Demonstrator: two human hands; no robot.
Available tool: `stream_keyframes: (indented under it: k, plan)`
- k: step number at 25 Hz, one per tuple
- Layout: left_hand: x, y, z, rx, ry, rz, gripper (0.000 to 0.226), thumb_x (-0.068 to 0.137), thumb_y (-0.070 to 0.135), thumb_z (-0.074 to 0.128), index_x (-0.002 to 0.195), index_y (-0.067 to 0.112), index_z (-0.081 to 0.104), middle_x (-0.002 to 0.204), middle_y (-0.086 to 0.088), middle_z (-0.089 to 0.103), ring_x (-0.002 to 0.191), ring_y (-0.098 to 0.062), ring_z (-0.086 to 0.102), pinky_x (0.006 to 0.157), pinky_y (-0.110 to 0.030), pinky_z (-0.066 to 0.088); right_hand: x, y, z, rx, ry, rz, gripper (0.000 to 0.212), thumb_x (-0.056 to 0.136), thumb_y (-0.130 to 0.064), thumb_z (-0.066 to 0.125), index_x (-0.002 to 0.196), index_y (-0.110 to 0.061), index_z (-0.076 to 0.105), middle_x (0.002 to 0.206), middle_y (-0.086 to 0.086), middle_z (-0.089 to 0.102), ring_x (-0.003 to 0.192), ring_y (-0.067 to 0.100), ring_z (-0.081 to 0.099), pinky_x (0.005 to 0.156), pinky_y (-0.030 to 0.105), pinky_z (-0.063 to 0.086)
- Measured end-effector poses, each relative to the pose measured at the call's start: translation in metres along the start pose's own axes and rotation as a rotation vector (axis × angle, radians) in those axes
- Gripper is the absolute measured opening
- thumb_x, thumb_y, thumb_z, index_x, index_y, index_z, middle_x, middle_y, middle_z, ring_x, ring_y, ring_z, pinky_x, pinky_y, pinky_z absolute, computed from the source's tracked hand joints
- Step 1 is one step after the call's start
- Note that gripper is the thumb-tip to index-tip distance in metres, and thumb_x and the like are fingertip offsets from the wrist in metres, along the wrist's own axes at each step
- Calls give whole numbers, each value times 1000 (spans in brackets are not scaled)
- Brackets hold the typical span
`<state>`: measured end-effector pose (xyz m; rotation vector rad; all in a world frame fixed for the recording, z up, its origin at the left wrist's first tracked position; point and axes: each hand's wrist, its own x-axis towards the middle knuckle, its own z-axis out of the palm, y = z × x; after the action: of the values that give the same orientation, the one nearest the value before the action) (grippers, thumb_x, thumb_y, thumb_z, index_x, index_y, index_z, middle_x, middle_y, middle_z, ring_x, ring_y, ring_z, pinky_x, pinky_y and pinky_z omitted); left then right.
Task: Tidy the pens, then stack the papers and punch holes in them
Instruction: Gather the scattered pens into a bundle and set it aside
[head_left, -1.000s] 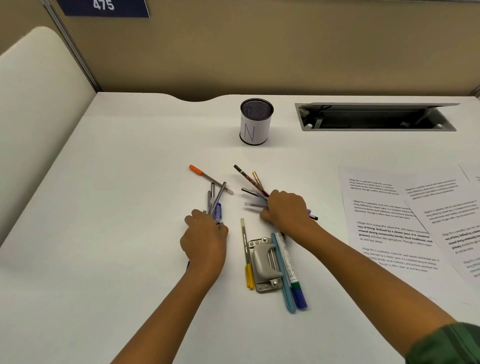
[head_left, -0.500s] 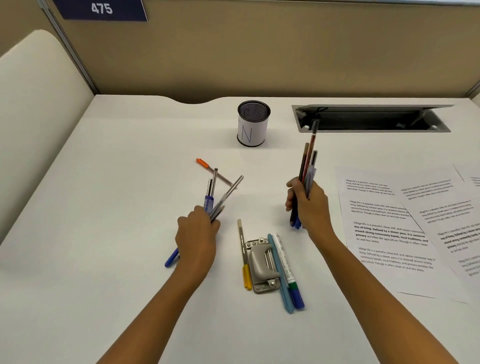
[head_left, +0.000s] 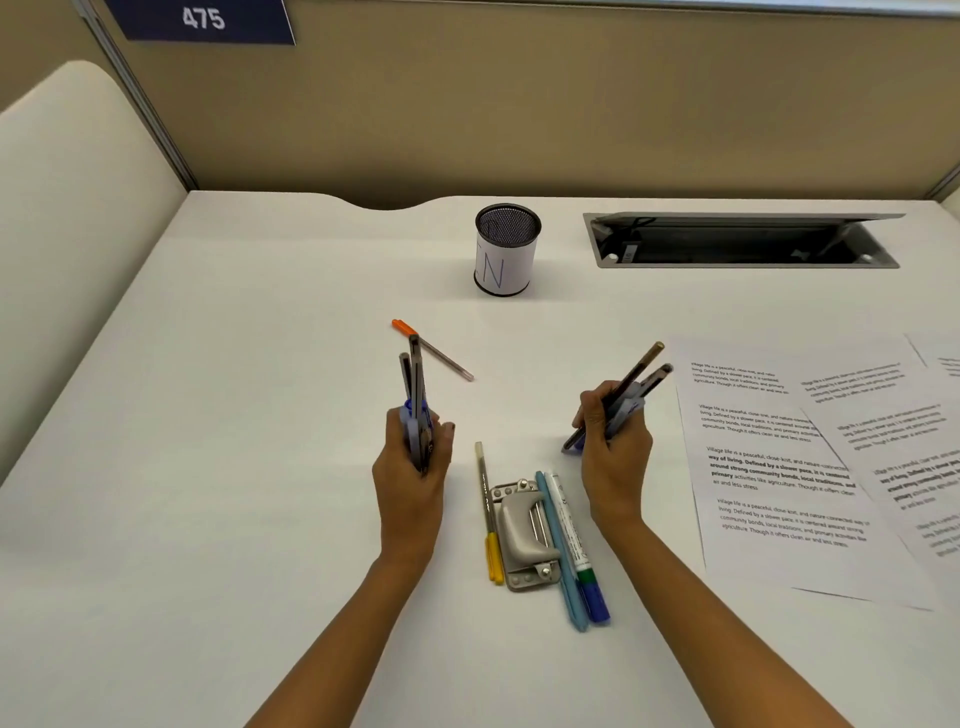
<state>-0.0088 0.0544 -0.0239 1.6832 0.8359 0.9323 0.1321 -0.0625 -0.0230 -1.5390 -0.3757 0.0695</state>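
Fingers (head_left: 445, 434) of my left hand (head_left: 410, 467) are curled tight round a bundle of pens (head_left: 417, 384). I hold it nearly upright above the desk, and a blue barrel shows among the grey ones. My right hand (head_left: 615, 457) grips a second bundle (head_left: 631, 383), tilted so its tops lean up and to the right, toward the papers. Its lower ends poke out below my thumb, close to the desk; I cannot tell whether they touch it. My hands are well apart, with loose things lying between them.

Just beyond my left hand an orange-capped pen (head_left: 431, 349) lies flat and slanting. Between my wrists sits the grey hole punch (head_left: 524, 535). A yellow-capped pen (head_left: 487, 514) lies right along its left side. A light blue pen (head_left: 563, 561) and a white marker (head_left: 567, 525) with a green and blue end lie along its right side.

Printed papers (head_left: 779, 467) lie spread and overlapping to my right, unstacked. Farther back the mesh pen cup (head_left: 506, 249), wrapped in a white label, stands upright, well apart from both hands. To its right an open cable tray (head_left: 743, 244) is set into the white desk (head_left: 234, 415). On the partition behind hangs a dark sign (head_left: 202, 20) reading 475.
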Motion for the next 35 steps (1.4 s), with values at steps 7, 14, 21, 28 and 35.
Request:
stream_keyframes:
  k: [7,14,21,28,35]
  plan:
    - [8,-9,0,45,11,-89,9,91,32,58,90,25,52,67,2,56,54,-7,50,51,-13,42,5,-17,-7,-190,-4,28,18,92,-33,60,82,-19,53,58,3,46,49,10,40,48,31,40]
    - [93,-7,-19,748,-117,161,18,90,31,57,83,15,56,75,-3,59,66,-26,55,54,-30,34,-26,-37,-41,-766,-411,280,24,76,-39,77,82,-23,59,60,-8,55,45,0,53,39,8,34]
    - [139,-23,-14,915,-402,400,27,90,19,60,117,22,63,130,11,58,104,-19,64,65,-30,48,-56,-34,-54,-889,-490,382,40,71,-41,80,95,-26,53,79,-11,56,68,3,55,64,20,51]
    - [145,-18,-3,1040,-456,433,18,94,21,55,109,17,63,113,-2,61,91,-29,63,59,-36,46,-64,-32,-48,-972,-496,380,40,75,-41,75,98,-18,52,94,-2,60,84,17,61,72,35,57]
    - [118,-12,-2,1380,-494,192,15,89,-2,50,103,-1,53,103,-18,63,93,-37,61,68,-41,47,-67,-34,-42,-1279,-414,304,30,83,-33,56,68,-16,36,62,-4,37,59,22,42,51,29,28]
